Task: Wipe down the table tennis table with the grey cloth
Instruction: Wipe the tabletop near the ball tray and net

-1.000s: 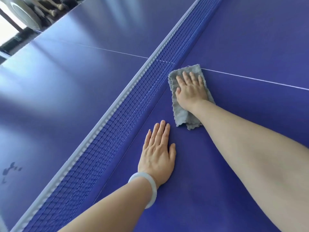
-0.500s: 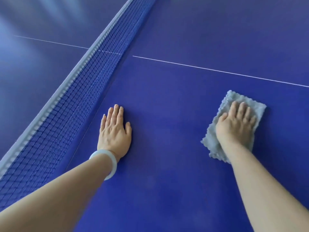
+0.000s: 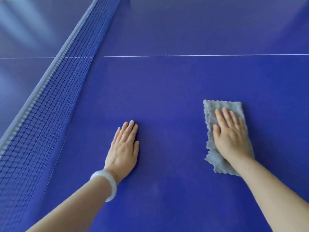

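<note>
Pressed grey cloth (image 3: 222, 105) flat, well right of net (image 3: 50, 101)

Saw the net slanting from lower left up to top centre across the table tennis table (image 3: 167, 89). Found the left hand (image 3: 124, 151) right of it, palm down on bare blue surface, fingers straight and close together, holding nothing, a white bangle (image 3: 107, 185) on the wrist. Noted a thin white line (image 3: 200, 55) crossing the table farther away. Found the grey cloth well apart to the right, lying flat on the table, under the right hand (image 3: 230, 139), fingers straight, slightly spread, resting on top, not curled round it.
</note>
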Available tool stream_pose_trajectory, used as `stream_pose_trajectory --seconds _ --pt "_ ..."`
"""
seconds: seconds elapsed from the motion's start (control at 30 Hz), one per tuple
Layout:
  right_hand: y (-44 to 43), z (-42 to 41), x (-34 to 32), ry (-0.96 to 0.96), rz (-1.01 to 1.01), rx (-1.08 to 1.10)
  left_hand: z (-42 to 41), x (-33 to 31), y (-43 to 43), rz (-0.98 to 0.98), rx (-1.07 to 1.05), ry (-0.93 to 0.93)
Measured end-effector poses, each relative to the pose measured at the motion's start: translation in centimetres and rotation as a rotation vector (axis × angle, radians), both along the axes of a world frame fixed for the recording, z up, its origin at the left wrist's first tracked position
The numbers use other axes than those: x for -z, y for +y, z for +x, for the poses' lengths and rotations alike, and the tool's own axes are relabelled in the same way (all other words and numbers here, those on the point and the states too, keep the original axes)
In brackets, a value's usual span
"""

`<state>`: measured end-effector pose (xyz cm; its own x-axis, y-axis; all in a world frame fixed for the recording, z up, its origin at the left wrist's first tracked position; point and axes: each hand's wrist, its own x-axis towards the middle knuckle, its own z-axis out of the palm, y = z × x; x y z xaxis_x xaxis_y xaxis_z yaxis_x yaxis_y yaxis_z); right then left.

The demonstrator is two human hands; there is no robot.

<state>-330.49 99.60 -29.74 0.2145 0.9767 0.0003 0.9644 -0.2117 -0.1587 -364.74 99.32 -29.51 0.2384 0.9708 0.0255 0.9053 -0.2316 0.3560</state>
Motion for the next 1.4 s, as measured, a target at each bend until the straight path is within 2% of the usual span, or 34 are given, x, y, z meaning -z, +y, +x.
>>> stream_pose_trajectory --seconds 0.1,0.23,0.3,0.4,0.47,0.5,0.57,0.67,0.77,0.83,0.93,1.03,1.17,1.23,1.3,1.4 --pt "-2.0 4.1 -0.7 0.01 -0.041 0.247 4.7 0.5 -5.2 -0.005 0.071 0.036" --pt "-4.6 -2.7 -0.6 0.019 -0.038 0.376 6.3 0.7 -7.3 0.014 0.062 0.144" --pt "-7.2 -9.2 -0.3 0.031 -0.003 0.237 6.1 0.8 -7.0 -0.003 0.074 0.161" --pt "-11.7 -16.4 0.1 0.051 0.015 -0.117 5.9 1.1 -6.9 -0.016 0.1 0.202" --pt "-13.2 -14.4 -0.4 0.058 -0.018 -0.334 5.9 1.0 -6.9 -0.031 0.095 0.183" --pt "-13.9 -11.5 -0.5 0.031 -0.028 -0.361 5.9 0.9 -6.9 -0.032 0.092 0.17" --pt "-15.8 -4.1 -0.3 -0.047 -0.036 -0.213 6.1 0.6 -6.9 -0.024 0.099 0.173" --pt "-18.7 4.9 -0.8 -0.046 -0.059 0.246 6.2 0.4 -7.1 -0.015 0.1 0.164" --pt "-19.0 2.0 -0.7 -0.021 -0.039 0.47 6.2 0.5 -7.1 -0.013 0.089 0.147" --pt "-19.0 -4.6 -0.6 -0.003 -0.021 0.391 6.3 0.5 -7.1 -0.01 0.088 0.141" --pt "-20.3 -15.5 -0.1 0.051 -0.027 0.024 6.3 0.4 -7.2 -0.001 0.092 0.13" --pt "-20.5 -18.2 -0.2 0.099 -0.021 -0.163 6.1 0.3 -7.2 0.006 0.099 0.109" --pt "-22.5 -10.0 0.0 0.101 -0.005 -0.34 6.0 0.2 -7.3 0.012 0.103 0.117" --pt "-24.7 -2.6 0.2 0.032 0.01 -0.314 6.1 0.2 -7.7 0.022 0.077 0.114" --pt "-26.3 5.7 0.2 -0.033 -0.015 -0.193 7.2 0.1 -9.0 0.025 0.059 0.104" --pt "-26.5 13.2 -0.4 -0.023 -0.074 0.153 11.9 -0.2 -12.2 0.004 0.157 0.084"
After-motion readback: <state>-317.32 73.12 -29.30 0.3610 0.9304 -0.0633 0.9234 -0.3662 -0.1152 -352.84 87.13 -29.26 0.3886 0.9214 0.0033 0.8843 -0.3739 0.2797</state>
